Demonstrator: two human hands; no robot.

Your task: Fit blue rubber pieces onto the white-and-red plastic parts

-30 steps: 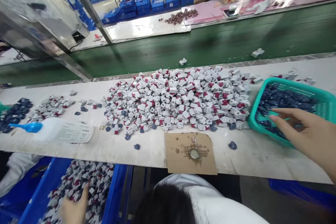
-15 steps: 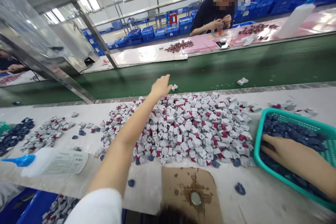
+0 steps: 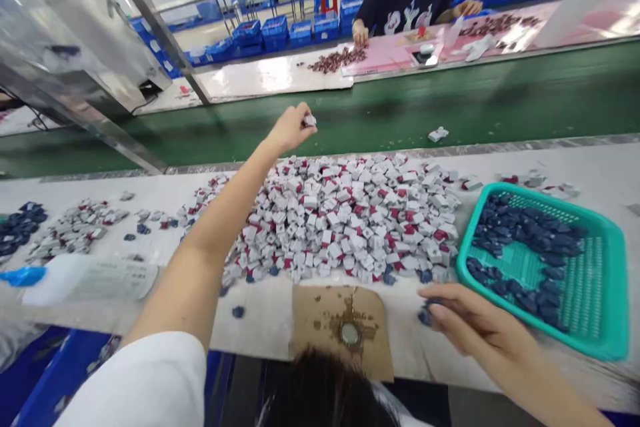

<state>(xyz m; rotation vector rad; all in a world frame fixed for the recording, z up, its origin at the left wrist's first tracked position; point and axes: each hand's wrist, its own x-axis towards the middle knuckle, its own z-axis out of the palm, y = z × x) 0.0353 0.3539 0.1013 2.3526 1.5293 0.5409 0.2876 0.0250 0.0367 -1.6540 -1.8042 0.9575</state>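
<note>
Upper centre, left hand (image 3: 296,127) pinches 1 white piece (image 3: 310,121), forearm (image 3: 215,233) crossing pile (image 3: 340,213); lower right, right hand (image 3: 480,330) touches 1 navy piece (image 3: 426,315), grip unclear, near basket (image 3: 613,287).

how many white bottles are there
2: a blue-tipped bottle lies left on the near table; another bottle is on the pink surface, upper right. Others may be hidden.

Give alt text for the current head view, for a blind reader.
The left hand holds a small white piece over a green surface; the right hand is at a dark blue piece on the worktop. A pile of white and red pieces fills the middle, with a teal basket of dark blue pieces at right.
</note>
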